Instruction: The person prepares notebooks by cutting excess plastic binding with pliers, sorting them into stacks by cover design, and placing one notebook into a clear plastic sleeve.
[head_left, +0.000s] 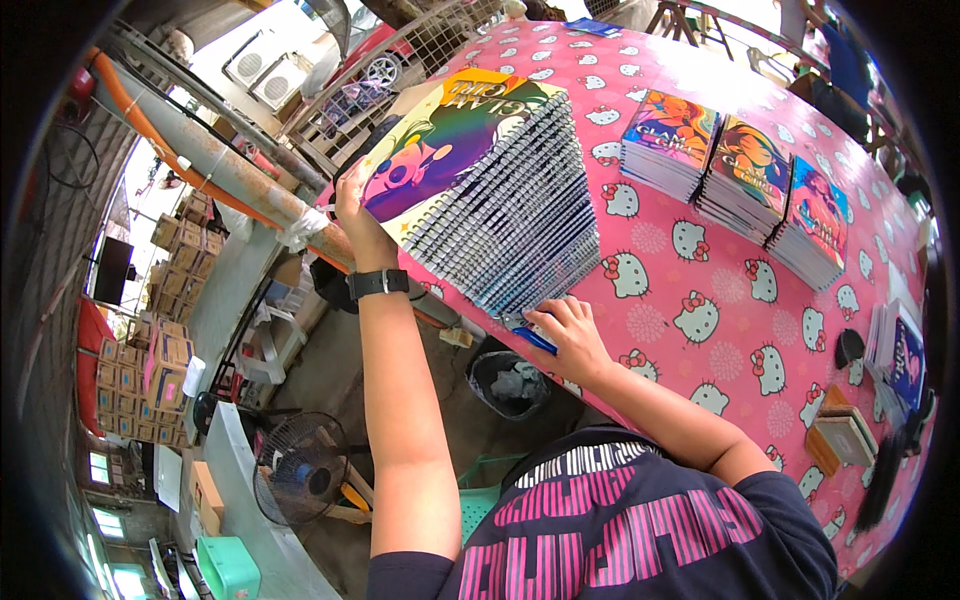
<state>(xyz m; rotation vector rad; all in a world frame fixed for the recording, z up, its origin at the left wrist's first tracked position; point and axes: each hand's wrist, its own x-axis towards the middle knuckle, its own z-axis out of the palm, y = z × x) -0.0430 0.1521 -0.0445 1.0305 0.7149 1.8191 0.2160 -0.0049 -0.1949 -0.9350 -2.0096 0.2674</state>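
Note:
A tall stack of spiral notebooks (505,190) with colourful covers stands at the left edge of the pink table, its wire bindings toward me. My left hand (352,205), with a dark watch on the wrist, grips the left edge of the stack near the top; some of its fingers are hidden. At the stack's lower near corner, my right hand (568,333) is closed with bent fingers. Under those fingers shows a slim blue object (536,341), whose kind I cannot make out.
Three piles of smaller notebooks (735,180) stand to the right on the patterned tablecloth (690,350). More notebooks (900,360), a wooden block (840,435) and a black brush (880,480) lie at the far right. Below the table edge are a bin (480,375) and a fan (300,468).

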